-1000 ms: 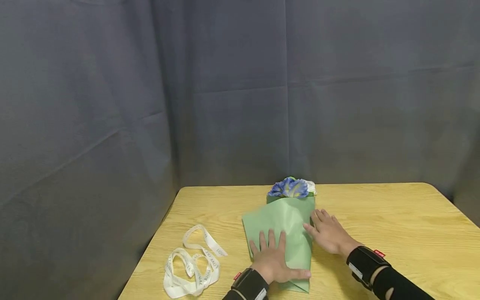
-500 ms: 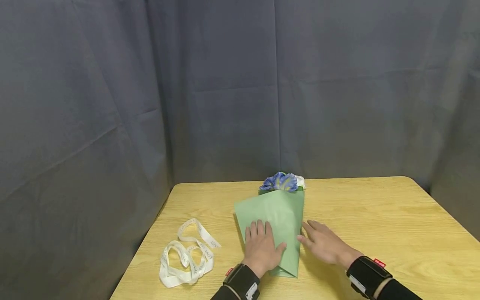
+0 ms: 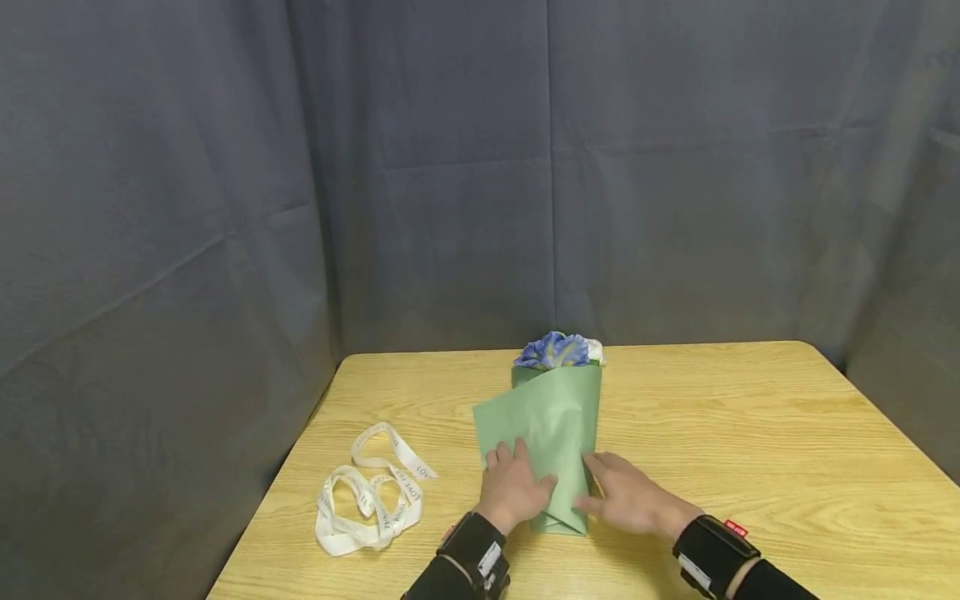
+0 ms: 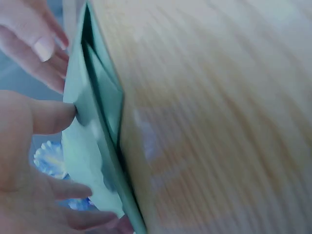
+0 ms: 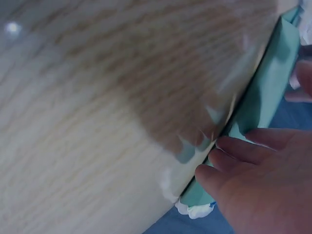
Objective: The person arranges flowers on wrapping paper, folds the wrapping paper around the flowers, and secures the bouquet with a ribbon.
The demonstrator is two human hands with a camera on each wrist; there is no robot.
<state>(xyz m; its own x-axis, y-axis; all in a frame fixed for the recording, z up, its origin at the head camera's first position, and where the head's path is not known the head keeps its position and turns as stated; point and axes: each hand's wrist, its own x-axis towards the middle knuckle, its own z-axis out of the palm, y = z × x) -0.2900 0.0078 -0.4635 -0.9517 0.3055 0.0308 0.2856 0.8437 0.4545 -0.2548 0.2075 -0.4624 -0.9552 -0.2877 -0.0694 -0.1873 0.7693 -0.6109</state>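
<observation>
A bouquet wrapped in green paper (image 3: 573, 408) lies on the table, its blue flower (image 3: 553, 351) and white flower (image 3: 595, 350) showing past the far end. My left hand (image 3: 513, 492) rests on the lower left of the wrap; in the left wrist view its thumb (image 4: 53, 116) touches the green paper and the fingers reach over to the far edge. My right hand (image 3: 628, 497) is at the right edge, fingertips (image 5: 207, 173) along the fold near the table and thumb over the paper. The wrap's folded near end shows layered, gaping paper in the left wrist view.
A loosely coiled white ribbon (image 3: 375, 529) with printed lettering lies left of the bouquet. The wooden table (image 3: 750, 433) reaches back to a grey curtain (image 3: 450, 208), which also hangs along both sides.
My left hand has shifted left across the wrap toward its left edge, its spread fingers drawing closer together. The right hand has slid nearer the lower right edge. The head view has shifted slightly.
</observation>
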